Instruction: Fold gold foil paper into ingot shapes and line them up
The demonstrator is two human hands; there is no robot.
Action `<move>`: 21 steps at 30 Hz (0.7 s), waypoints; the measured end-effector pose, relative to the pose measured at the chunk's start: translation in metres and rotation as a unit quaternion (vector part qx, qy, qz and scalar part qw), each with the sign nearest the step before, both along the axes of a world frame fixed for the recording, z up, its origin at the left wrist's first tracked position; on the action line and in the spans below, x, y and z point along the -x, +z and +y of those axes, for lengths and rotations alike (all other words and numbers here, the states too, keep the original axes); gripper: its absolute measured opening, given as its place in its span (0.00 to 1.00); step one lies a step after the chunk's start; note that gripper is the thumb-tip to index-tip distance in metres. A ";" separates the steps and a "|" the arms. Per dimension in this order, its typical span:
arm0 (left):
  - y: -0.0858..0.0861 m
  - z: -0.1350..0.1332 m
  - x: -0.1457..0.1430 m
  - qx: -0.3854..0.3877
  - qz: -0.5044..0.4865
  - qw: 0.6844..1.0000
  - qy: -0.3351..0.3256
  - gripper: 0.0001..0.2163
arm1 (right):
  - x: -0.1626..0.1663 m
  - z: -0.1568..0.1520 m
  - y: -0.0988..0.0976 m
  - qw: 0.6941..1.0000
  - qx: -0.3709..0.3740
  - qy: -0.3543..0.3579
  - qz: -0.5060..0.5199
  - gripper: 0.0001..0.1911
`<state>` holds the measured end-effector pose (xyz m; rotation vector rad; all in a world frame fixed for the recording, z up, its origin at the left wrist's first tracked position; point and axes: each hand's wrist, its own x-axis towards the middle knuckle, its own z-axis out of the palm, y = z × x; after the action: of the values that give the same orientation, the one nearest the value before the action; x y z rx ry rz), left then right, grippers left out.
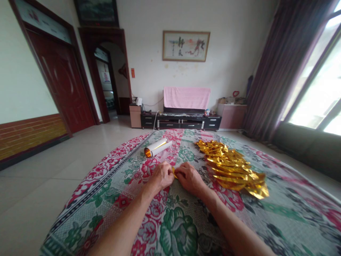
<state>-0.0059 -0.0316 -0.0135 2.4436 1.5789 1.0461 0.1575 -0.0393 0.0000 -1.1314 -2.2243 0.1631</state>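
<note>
Between my two hands is a small piece of gold foil paper [174,172], mostly hidden by the fingers. My left hand [163,174] pinches its left end with curled fingers. On the other end, my right hand [189,176] is closed in a pinch too. Both hands rest low over the flowered tablecloth [178,227]. To the right lies a long overlapping pile of folded gold foil pieces [231,167]. Just beyond my left hand is a loose roll of foil paper [157,147], white outside and gold inside.
The round table's edge curves away at the left and far side. Across the tiled floor [117,133] stands a low black cabinet [170,125] with a pink cloth [186,97] over a screen-shaped object. A purple curtain [277,67] hangs by the window at right.
</note>
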 end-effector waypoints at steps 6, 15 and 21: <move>0.004 -0.004 -0.001 0.008 -0.025 1.000 -0.010 0.06 | -0.002 0.004 -0.003 1.000 0.002 0.005 0.014 0.09; 0.007 -0.006 -0.003 0.028 -0.019 0.999 0.013 0.06 | -0.005 0.008 -0.005 0.999 0.012 0.033 0.022 0.13; 0.008 -0.005 -0.005 0.053 -0.007 0.998 0.028 0.06 | -0.006 0.008 0.001 0.998 0.038 0.039 0.030 0.15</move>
<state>-0.0011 -0.0364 -0.0053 2.3325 1.6617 0.9584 0.1638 -0.0314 0.0010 -1.0642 -2.2263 0.3123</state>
